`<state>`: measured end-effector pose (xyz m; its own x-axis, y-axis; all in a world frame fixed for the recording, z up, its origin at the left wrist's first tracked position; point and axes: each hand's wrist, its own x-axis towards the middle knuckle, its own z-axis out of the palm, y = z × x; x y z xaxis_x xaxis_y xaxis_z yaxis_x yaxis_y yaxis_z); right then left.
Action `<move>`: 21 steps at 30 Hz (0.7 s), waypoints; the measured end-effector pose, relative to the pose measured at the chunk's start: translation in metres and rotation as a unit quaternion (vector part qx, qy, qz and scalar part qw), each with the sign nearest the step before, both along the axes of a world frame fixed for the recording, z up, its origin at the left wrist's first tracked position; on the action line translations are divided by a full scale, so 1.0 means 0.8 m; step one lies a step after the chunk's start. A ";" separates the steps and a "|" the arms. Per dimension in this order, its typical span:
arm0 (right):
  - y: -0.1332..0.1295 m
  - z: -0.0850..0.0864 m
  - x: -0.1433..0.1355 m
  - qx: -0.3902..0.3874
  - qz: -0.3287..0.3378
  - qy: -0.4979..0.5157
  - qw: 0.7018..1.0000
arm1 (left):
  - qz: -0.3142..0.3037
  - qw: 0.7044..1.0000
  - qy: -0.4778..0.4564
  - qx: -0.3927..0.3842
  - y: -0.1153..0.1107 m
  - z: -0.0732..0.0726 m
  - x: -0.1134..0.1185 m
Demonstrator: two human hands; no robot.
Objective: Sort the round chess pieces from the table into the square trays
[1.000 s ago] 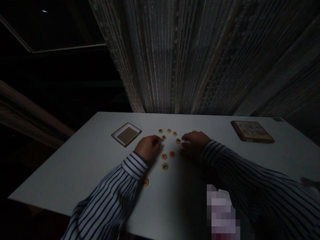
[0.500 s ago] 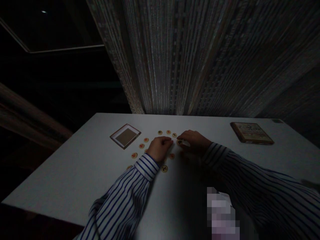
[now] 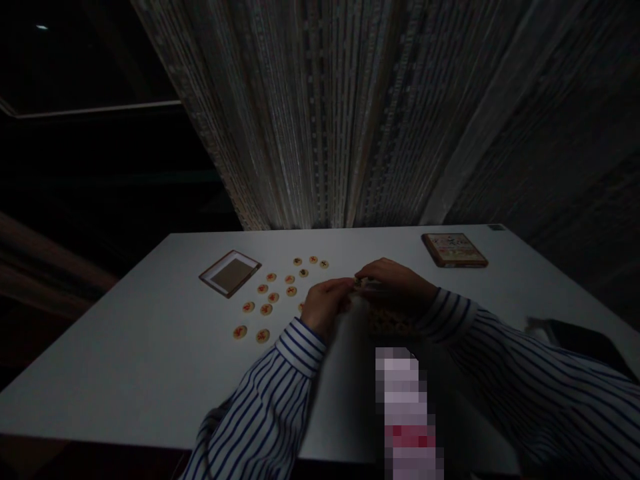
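My right hand point(image 3: 397, 283) is closed in a pinch on a round Chinese chess piece point(image 3: 358, 282) above the white table. The fingers of my left hand point(image 3: 325, 301) are pressed together, their tips meeting the piece's left side. Whether they hold anything is hidden. To the left of my hands lie several loose pieces with red or black characters, among them a red one point(image 3: 263, 336) and a black one point(image 3: 303, 273). Beneath my right hand more pieces point(image 3: 393, 325) sit close together in shadow, partly covered by the hand.
On the left of the white table point(image 3: 165, 360) lies a shallow open box part point(image 3: 231, 275) with a brown inside. A flat box with a printed top point(image 3: 456, 251) rests at the far right. Nearer, a dark flat object point(image 3: 583, 343) lies beyond my right sleeve. A curtain point(image 3: 325, 133) hangs behind.
The view has shifted right and the scene moved left. My hands have shifted right of the loose pieces, bringing more of them into view. My left fingertips now meet the piece in my right hand.
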<state>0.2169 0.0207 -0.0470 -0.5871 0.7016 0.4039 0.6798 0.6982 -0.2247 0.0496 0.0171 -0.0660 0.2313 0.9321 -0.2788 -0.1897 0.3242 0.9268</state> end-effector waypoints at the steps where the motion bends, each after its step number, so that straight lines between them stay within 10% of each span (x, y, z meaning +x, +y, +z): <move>1: -0.004 0.000 0.003 -0.003 -0.016 -0.005 1.000 | 0.003 1.000 -0.005 -0.003 -0.004 -0.002 0.006; 11: -0.005 -0.024 0.025 -0.113 -0.133 -0.161 0.971 | 0.006 0.992 0.107 0.061 -0.022 -0.015 0.013; 21: 0.002 -0.035 0.017 -0.153 -0.148 -0.277 0.937 | 0.018 0.967 0.218 0.127 -0.031 -0.079 0.008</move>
